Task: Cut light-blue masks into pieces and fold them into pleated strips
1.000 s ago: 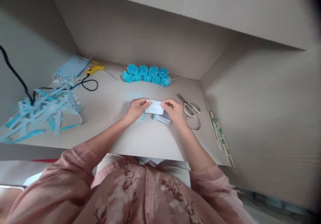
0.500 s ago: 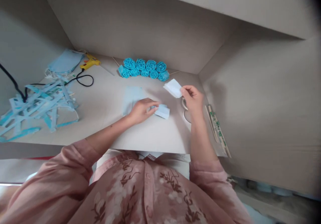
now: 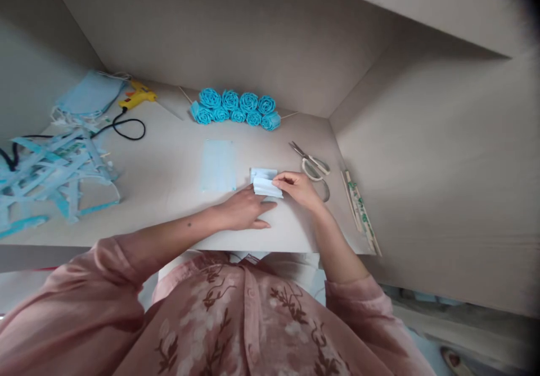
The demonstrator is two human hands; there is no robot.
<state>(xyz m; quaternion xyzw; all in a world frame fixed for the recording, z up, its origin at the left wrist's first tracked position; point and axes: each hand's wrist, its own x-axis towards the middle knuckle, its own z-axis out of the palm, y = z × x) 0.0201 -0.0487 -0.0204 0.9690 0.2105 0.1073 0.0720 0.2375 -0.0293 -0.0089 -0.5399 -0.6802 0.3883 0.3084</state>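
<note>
My right hand [image 3: 298,188] pinches a light-blue folded square of mask fabric [image 3: 268,187] between thumb and fingertips. A second light-blue piece [image 3: 262,172] lies just behind it on the table and is partly covered. My left hand [image 3: 244,210] rests low on the table, thumb and a finger stretched apart; the tips of its other fingers are hidden behind the held square. Left of both pieces lies a flat light-blue rectangle of fabric [image 3: 218,165]. Scissors with pale handles [image 3: 313,166] lie just beyond my right hand.
Blue fabric roses [image 3: 238,108] stand in two rows at the back. A yellow glue gun [image 3: 137,95] with black cord, a stack of masks [image 3: 90,94] and a heap of blue strips [image 3: 63,176] occupy the left. Wooden sticks [image 3: 360,210] lie along the right wall.
My right hand has brought its fabric square down and left, over the other piece. My left hand has let go of that piece and its fingers have spread. The scissors are now uncovered.
</note>
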